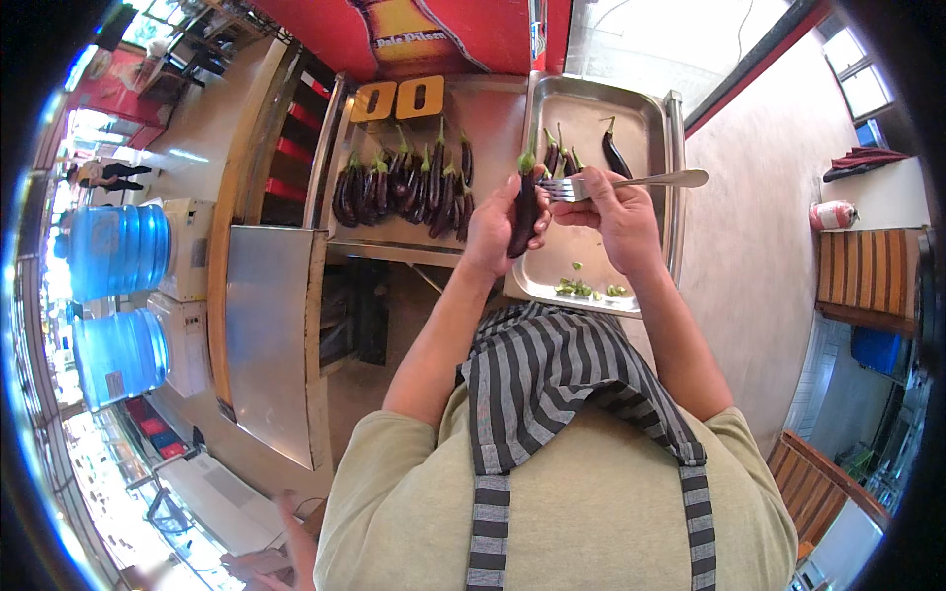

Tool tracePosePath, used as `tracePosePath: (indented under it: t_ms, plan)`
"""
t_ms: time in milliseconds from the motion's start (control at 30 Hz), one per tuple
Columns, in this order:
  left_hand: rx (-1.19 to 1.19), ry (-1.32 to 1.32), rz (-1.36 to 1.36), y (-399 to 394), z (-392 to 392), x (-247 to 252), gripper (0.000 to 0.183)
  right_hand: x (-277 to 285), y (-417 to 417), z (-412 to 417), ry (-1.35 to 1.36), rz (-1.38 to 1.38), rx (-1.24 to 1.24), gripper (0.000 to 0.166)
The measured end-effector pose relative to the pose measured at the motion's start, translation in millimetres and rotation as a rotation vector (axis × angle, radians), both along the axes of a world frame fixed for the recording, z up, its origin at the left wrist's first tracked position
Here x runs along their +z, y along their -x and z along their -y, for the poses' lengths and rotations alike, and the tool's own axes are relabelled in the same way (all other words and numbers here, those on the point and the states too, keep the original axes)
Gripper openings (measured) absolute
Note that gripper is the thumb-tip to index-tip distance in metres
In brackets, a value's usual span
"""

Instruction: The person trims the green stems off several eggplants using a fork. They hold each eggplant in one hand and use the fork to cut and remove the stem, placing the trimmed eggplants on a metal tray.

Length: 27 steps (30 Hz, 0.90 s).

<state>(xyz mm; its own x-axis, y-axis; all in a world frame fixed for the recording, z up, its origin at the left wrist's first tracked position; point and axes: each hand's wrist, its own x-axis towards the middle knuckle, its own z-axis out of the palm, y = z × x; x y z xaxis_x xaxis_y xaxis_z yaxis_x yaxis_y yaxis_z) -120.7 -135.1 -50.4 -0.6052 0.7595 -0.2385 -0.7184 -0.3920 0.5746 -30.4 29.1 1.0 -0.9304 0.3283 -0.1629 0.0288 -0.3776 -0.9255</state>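
My left hand [497, 230] grips a dark purple eggplant [524, 210], its green stem pointing away from me. In my right hand [619, 225] is a metal fork [658, 179], held sideways with the tines at the eggplant's side; whether they pierce the skin I cannot tell. Beneath both hands lies a stainless steel tray [539, 277]. A curved eggplant [615, 154] and several others, partly hidden by my hands, rest in its far part. Green trimmings [573, 287] are scattered at the near end. To the left, a pile of eggplants [403, 185] lies on the steel table [488, 103].
Two yellow number plates [397, 100] stand behind the pile. A red panel with a bottle picture [443, 44] borders the table's far side. Blue water jugs [118, 251] are at left, past a metal-topped counter [270, 332]. Another person's arm [292, 543] shows at lower left.
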Motion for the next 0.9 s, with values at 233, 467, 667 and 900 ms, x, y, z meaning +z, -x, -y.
tracePosePath:
  t_ms: [233,467,667,900]
  plan:
    - [0.099,0.18,-0.201,-15.9,-14.5,25.7,0.04,21.6,-1.0,17.7,-0.286,-0.046,-0.028,0.025]
    - [0.142,0.171,-0.022,-31.2,-21.8,32.7,0.044,59.5,-21.5,19.3,-0.43,-0.131,-0.106,0.02]
    - [0.209,0.236,-0.126,-46.2,-42.5,60.8,0.041,46.2,-21.5,22.6,-0.353,-0.127,-0.21,0.022]
    - [0.27,0.201,-0.069,-42.1,-52.8,61.3,0.042,31.4,-28.3,22.1,-0.598,-0.354,-0.3,0.019]
